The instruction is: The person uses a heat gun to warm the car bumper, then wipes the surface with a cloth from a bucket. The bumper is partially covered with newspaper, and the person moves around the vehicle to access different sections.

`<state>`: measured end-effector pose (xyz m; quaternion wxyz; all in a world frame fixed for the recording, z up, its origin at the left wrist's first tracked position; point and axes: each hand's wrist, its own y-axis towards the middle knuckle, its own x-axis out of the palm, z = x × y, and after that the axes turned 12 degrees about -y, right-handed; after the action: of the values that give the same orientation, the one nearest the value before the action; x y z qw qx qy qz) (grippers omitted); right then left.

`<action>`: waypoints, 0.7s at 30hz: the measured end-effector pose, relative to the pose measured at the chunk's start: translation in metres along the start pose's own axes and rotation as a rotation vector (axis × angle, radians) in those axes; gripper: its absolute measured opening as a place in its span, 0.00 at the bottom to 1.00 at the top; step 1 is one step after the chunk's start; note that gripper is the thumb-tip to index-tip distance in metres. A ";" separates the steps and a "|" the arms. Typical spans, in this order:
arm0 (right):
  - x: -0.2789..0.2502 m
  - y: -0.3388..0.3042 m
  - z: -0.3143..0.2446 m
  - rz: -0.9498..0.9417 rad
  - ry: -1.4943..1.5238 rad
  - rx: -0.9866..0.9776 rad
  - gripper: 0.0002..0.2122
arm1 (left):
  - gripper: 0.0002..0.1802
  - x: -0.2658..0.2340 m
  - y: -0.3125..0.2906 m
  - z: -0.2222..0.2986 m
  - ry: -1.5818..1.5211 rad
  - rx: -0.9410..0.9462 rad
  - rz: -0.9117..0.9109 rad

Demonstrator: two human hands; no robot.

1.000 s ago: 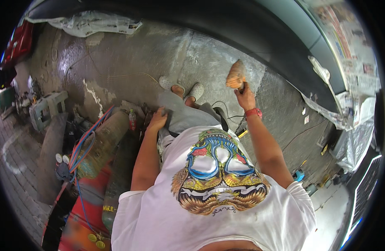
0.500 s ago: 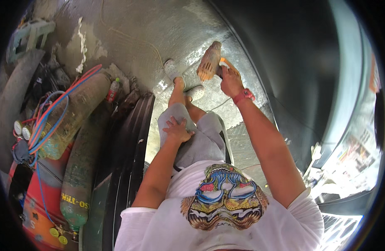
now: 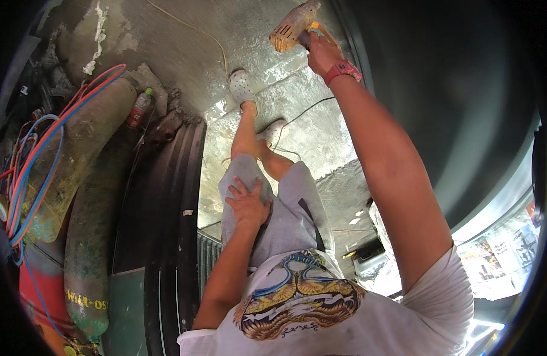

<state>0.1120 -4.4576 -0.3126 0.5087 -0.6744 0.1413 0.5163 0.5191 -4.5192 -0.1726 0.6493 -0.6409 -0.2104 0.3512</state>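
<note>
A worn, orange-and-grey, pistol-shaped power tool (image 3: 292, 26) with slotted vents is hanging in the air at the top of the view, its narrow end reaching toward the upper border and its vented end facing left. The person's right hand (image 3: 324, 53) is gripping its handle, fingers closing around it, with a red wristwatch (image 3: 343, 71) circling the wrist. Just to the right, a large, dark, glossy curved panel (image 3: 433, 95) is filling that side, its long edge running close beside the hand and leaving little room there. To the left, a grey, wet-looking concrete floor (image 3: 184, 56) is spreading, giving more room as far as the cylinders. A thin black cord (image 3: 306, 111) is curving across it near two pale, perforated clogs (image 3: 242, 86) on the person's feet. The left hand (image 3: 248, 206) is lying open, fingers spreading over grey cloth shorts (image 3: 297, 204) on the left thigh. Beyond that leg, a black, ridged panel (image 3: 177, 207) is forming a straight-sided border, and two scuffed metal gas cylinders (image 3: 86, 261) are lying past it, with red and blue hoses (image 3: 45, 163) looping over one. A red-labelled plastic bottle (image 3: 139, 108) is resting near their upper ends.
</note>
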 end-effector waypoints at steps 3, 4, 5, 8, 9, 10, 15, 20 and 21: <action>0.037 -0.019 0.020 -0.026 -0.085 -0.016 0.19 | 0.46 0.009 0.000 -0.002 -0.003 0.014 0.031; 0.054 -0.028 0.030 -0.083 -0.103 0.010 0.19 | 0.46 0.012 0.001 -0.002 -0.004 0.017 0.040; 0.072 -0.041 0.040 -0.139 -0.120 0.037 0.19 | 0.46 0.015 0.001 -0.002 -0.002 0.021 0.050; 0.123 -0.095 0.074 -0.251 -0.129 0.074 0.18 | 0.46 0.026 0.001 0.001 0.003 0.030 0.074; 0.137 -0.118 0.084 -0.277 -0.124 0.079 0.17 | 0.46 0.033 -0.001 0.001 0.003 0.033 0.086; 0.148 -0.142 0.090 -0.289 -0.102 0.118 0.17 | 0.46 0.039 0.001 0.001 0.005 0.037 0.100; 0.225 -0.262 0.138 -0.371 -0.047 0.283 0.17 | 0.45 0.059 0.004 0.007 0.039 0.056 0.127; 0.226 -0.363 0.163 -0.552 0.048 0.320 0.18 | 0.45 0.079 0.003 0.011 0.100 0.064 0.165; 0.230 -0.382 0.170 -0.577 0.043 0.342 0.18 | 0.45 0.080 0.003 0.010 0.107 0.077 0.176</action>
<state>0.3895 -4.0703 -0.2907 0.7364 -0.6023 0.0398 0.3056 0.5649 -4.4541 -0.1886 0.6504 -0.6493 -0.1047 0.3801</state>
